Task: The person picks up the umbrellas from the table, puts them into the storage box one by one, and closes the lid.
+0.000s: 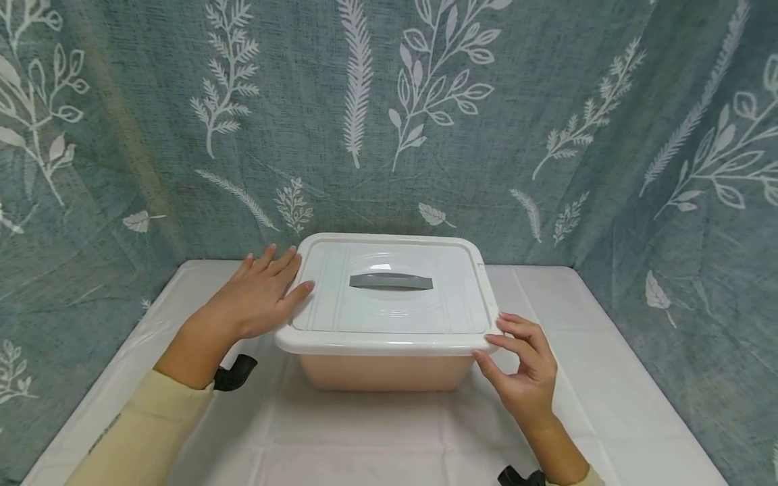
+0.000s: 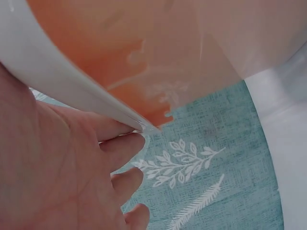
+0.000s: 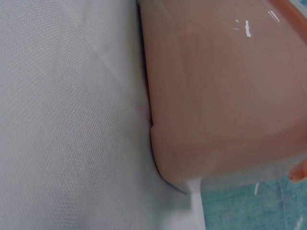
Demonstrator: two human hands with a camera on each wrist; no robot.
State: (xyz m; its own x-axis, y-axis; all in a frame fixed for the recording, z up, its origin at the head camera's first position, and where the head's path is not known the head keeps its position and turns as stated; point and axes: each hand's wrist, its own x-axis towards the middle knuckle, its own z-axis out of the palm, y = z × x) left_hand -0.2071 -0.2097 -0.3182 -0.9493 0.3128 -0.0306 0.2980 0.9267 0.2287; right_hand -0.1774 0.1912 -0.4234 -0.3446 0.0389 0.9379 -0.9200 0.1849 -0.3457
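A peach plastic storage box [image 1: 385,373] stands on the table, covered by a white lid [image 1: 328,297] with a grey handle [image 1: 391,281]. My left hand [image 1: 258,297] lies along the lid's left edge, fingers extended and thumb over the top. In the left wrist view its fingers [image 2: 125,151] reach beside the lid's rim [image 2: 72,72]. At the front right corner my right hand [image 1: 525,368] pinches the lid's rim, thumb low at the front and bent fingers on the edge. The right wrist view shows the box's side [image 3: 220,91] and only a fingertip [image 3: 298,171].
A white cloth [image 1: 358,439] covers the table under the box. Green curtain fabric [image 1: 304,88] with white leaf prints hangs behind and along both sides. Black wrist mounts [image 1: 236,373] show at both of my wrists.
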